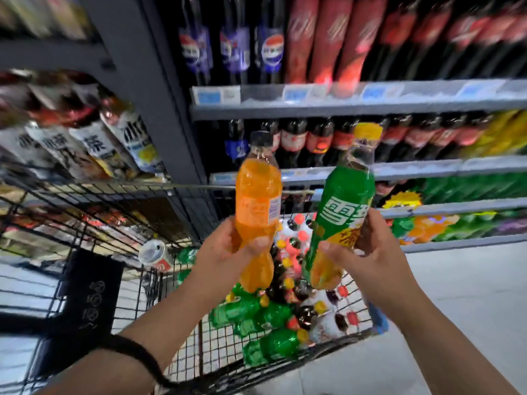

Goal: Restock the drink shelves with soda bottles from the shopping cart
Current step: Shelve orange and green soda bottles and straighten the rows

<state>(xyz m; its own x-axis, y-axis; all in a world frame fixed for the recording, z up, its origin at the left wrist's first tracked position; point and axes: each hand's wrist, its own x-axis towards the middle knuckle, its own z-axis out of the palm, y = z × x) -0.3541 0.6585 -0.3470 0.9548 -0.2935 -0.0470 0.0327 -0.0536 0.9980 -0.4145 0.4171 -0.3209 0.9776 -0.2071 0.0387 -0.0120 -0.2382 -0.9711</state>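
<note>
You stand in a shop aisle before the dark drink shelves (342, 109), which carry cola bottles (322, 138) in the upper rows and, lower on the right, green and orange bottles (445, 223); much of this is blurred. On the far left, a neighbouring rack holds tea bottles (99, 143) with white labels. Below it is the shopping cart (114, 212), a black wire basket. In it lies a heap of soda bottles (265, 315), green, dark and pale ones with coloured caps, and one can (155, 253) near its left wall. Your left hand (225, 250) is above the cart, with fingers curled round the lower half of an orange soda bottle (258, 195) with a dark cap, held upright. Just beside it, your right hand (370, 252) grips the lower part of a green-labelled bottle (342, 212) with a yellow cap, which leans a little to the right. The two bottles are near each other but do not touch. I judge that picking is done for this pair and placing is the step in hand. The next move calls for finding the row that matches each bottle, probably on the low shelves at the right. You will need to reach past the cart rim and set each bottle standing without knocking its neighbours. Many bottles lie in the cart, so the task looks far from its end.
</note>
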